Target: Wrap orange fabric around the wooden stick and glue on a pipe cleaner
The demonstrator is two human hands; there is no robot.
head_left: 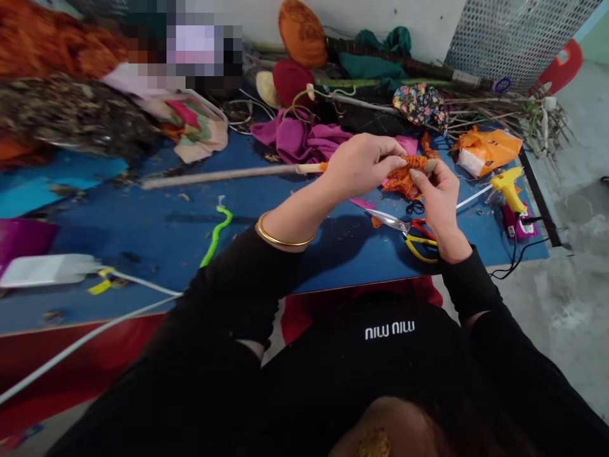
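My left hand (364, 164) is closed around a wooden stick (228, 174), whose bare grey length reaches out to the left above the table. Orange patterned cloth (402, 184) is gathered about the stick's right part, between my two hands. My right hand (438, 193) pinches that cloth near the stick's right end. Just below lie scissors (421, 240) with red and yellow handles, blades pointing left. A yellow glue gun (510, 189) rests to the right of my right hand. Fingers hide part of the cloth and stick.
The blue table (266, 241) carries a white power strip (50, 270) with a cable at left and a bright green strip (216, 235). Purple cloth (295, 136), an orange packet (490, 151) and bundled twigs (480, 108) lie behind. Dried leaves (85, 117) are heaped at far left.
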